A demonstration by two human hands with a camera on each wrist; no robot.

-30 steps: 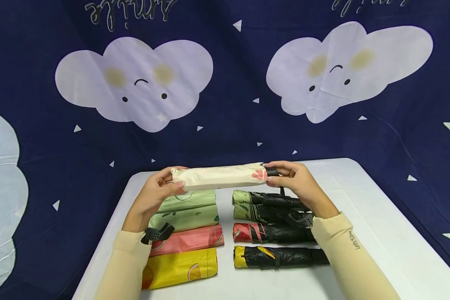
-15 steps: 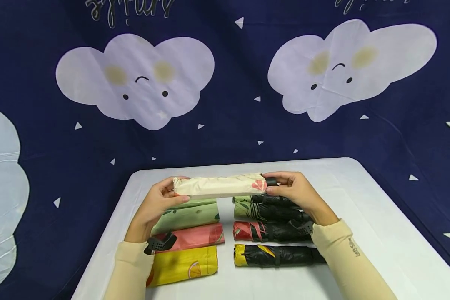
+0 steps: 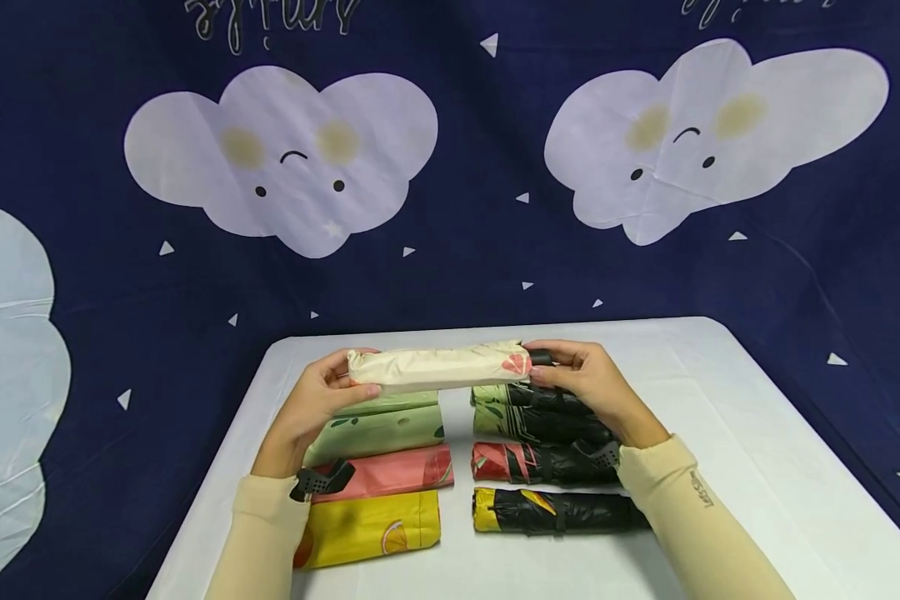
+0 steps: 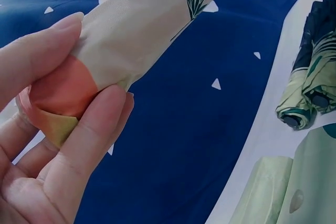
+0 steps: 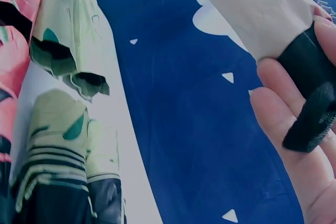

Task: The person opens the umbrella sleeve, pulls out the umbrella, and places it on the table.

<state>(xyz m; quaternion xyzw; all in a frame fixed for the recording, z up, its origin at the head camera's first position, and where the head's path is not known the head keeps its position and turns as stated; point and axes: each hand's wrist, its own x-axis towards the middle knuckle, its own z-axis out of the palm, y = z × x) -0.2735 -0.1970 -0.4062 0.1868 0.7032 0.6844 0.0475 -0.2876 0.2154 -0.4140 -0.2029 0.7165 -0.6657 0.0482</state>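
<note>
A folded umbrella in a cream sleeve (image 3: 438, 367) is held level over the far part of the table, between both hands. At its left end, my left hand (image 3: 321, 396) pinches the sleeve with thumb and fingers; there the left wrist view shows an orange patch (image 4: 63, 87) on the cloth. My right hand (image 3: 591, 377) holds the other end by the black handle (image 5: 310, 56), close to the sleeve's mouth. A dark wrist strap (image 5: 312, 121) hangs from that handle across the fingers.
On the white table (image 3: 727, 400), flat sleeves lie at left: green (image 3: 390, 429), pink (image 3: 408, 473) and yellow (image 3: 367, 529). Folded umbrellas lie opposite at right: green-and-black (image 3: 547, 423), red-and-black (image 3: 543, 462), yellow-and-black (image 3: 562, 511). A dark blue cloth (image 3: 487, 167) hangs behind.
Both hands have come down and slightly nearer with the umbrella, mostly in the first half second. Since then they have stayed nearly still, with the same grip.
</note>
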